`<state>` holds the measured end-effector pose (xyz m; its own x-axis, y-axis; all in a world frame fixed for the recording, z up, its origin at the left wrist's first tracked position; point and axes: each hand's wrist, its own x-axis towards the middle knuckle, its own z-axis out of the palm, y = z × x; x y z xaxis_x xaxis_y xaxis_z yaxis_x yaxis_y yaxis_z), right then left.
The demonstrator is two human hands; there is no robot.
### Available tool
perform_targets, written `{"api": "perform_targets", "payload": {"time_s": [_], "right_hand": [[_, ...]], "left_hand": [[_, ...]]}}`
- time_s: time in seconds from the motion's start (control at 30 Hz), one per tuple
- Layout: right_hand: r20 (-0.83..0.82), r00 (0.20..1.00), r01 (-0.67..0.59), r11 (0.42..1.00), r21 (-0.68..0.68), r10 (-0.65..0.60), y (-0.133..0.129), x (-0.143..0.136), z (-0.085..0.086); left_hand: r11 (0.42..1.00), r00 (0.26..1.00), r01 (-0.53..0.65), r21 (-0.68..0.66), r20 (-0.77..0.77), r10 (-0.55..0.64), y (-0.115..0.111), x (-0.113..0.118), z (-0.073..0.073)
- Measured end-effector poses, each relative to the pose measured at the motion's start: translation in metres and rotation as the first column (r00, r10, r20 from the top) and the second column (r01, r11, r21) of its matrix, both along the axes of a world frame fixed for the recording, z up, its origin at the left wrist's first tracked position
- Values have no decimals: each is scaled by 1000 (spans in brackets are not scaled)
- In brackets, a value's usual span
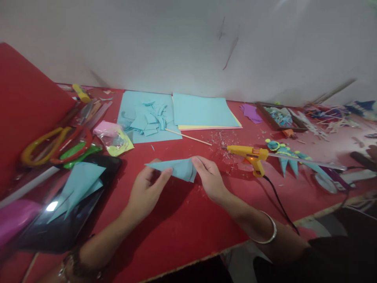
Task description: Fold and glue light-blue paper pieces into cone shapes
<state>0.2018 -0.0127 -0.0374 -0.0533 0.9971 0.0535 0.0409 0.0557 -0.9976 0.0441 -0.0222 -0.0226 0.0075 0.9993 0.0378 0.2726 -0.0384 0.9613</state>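
Between my two hands, above the red table, is a light-blue piece of paper (179, 169) shaped like a long pointed triangle. My left hand (147, 186) pinches it near its pointed end, thumb on top. At the wider right end, the fingers of my right hand (210, 175) grip the edge, where several layers show. To the right lies a yellow glue gun (250, 154) with an orange light on it. A thin wooden stick (191, 137) rests just beyond my hands. More cut blue paper pieces (81, 181) lie on a dark tablet-like slab (70, 220) at the left.
Blue paper scraps (149, 120) lie on a blue sheet (129, 100) near the wall. Stacked coloured sheets (203, 112) lie beside them. Scissors with coloured handles (70, 145) are at left. A tray (273, 122), blue paper figures (287, 155) and a black cord (279, 200) are at right.
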Motion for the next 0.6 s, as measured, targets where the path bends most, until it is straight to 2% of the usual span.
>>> {"api": "perform_targets", "payload": {"time_s": [0.1, 0.2, 0.37, 0.5, 0.6], "right_hand": [[-78, 996, -50, 998, -24, 48, 1, 2, -5], [-136, 986, -105, 993, -52, 98, 1, 4, -5], [20, 969, -244, 968, -56, 245, -1, 3, 5], [122, 900, -412, 908, -71, 418, -5, 2, 8], [176, 850, -490, 868, -83, 496, -7, 2, 8]], "left_hand": [[997, 997, -70, 32, 9, 70, 2, -2, 1], [996, 1000, -25, 82, -10, 25, 5, -5, 2], [988, 987, 112, 106, -125, -99, 4, -7, 0], [970, 965, 216, 112, -178, -194, 3, -6, -2], [964, 953, 251, 92, -197, -229, 3, -5, -2]]}}
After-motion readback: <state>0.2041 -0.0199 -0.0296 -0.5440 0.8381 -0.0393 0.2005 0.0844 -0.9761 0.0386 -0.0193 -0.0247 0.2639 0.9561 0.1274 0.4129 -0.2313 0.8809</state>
